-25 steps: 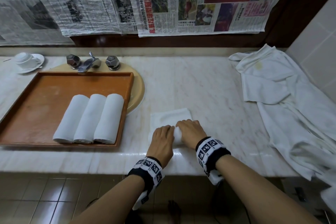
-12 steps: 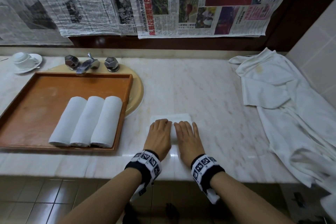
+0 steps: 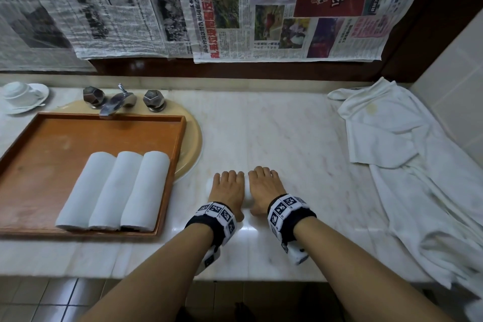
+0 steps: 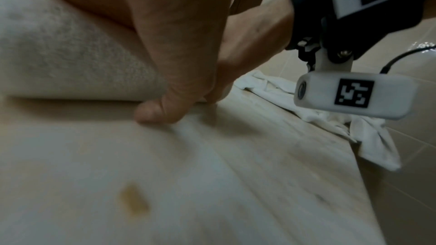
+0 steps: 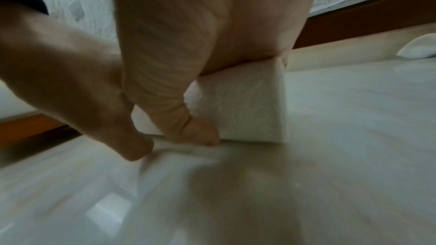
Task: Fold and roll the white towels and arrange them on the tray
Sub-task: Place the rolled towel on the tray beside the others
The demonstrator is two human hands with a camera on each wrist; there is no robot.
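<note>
A white towel (image 3: 246,192) lies rolled into a short cylinder on the marble counter, near its front edge. My left hand (image 3: 228,188) covers its left half and my right hand (image 3: 264,185) its right half. On both hands the fingers curl over the far side. In the left wrist view my left thumb (image 4: 162,107) touches the counter against the roll (image 4: 70,62). The right wrist view shows my right thumb (image 5: 198,133) tucked against the roll's (image 5: 247,109) near side. Three rolled towels (image 3: 115,191) lie side by side on the wooden tray (image 3: 52,144) at the left.
A heap of loose white towels (image 3: 418,178) covers the counter's right side up to the tiled wall. The tray rests over a beige basin (image 3: 192,144) below a chrome tap (image 3: 115,102). A cup on a saucer (image 3: 21,94) stands at the far left.
Both hands have rolled the towel away from me. The flat part ahead of them is now wound in, and the fingers went from flat to curled over the roll.
</note>
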